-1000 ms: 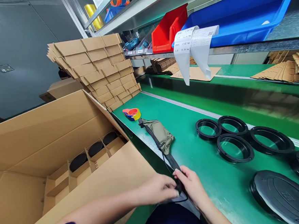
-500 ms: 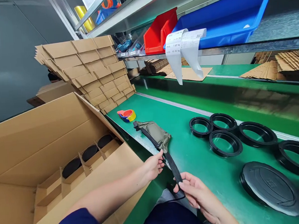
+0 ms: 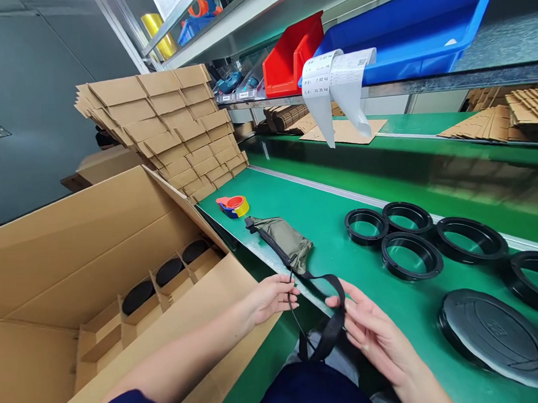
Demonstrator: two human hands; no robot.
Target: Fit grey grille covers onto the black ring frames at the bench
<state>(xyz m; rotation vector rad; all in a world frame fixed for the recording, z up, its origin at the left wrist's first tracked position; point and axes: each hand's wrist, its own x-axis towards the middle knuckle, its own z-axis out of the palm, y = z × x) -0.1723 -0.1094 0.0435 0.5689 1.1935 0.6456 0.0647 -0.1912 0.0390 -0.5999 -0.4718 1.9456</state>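
Observation:
An olive waist bag (image 3: 287, 240) with a dark zip edge lies on the green bench near its front edge. From its near end hang a wide black strap (image 3: 335, 329) and a thin black cord (image 3: 300, 325), both dropping towards my lap. My left hand (image 3: 271, 298) pinches the cord just below the bag. The strap bends in a loop against the fingers of my right hand (image 3: 374, 326), which grip it at the side; the thumb's contact is partly hidden.
A tape dispenser (image 3: 233, 206) lies beyond the bag. Several black rings (image 3: 411, 256) and a black round lid (image 3: 497, 336) occupy the right. At left stands an open carton (image 3: 69, 240) with dividers and black discs. Stacked cardboard (image 3: 166, 122) leans behind; a shelf holds red (image 3: 289, 59) and blue bins (image 3: 390, 33).
The strap has gone from nearly straight to a slack, curved loop as my right hand moved slightly right and up. The cord now shows apart from it. The view has shifted slightly.

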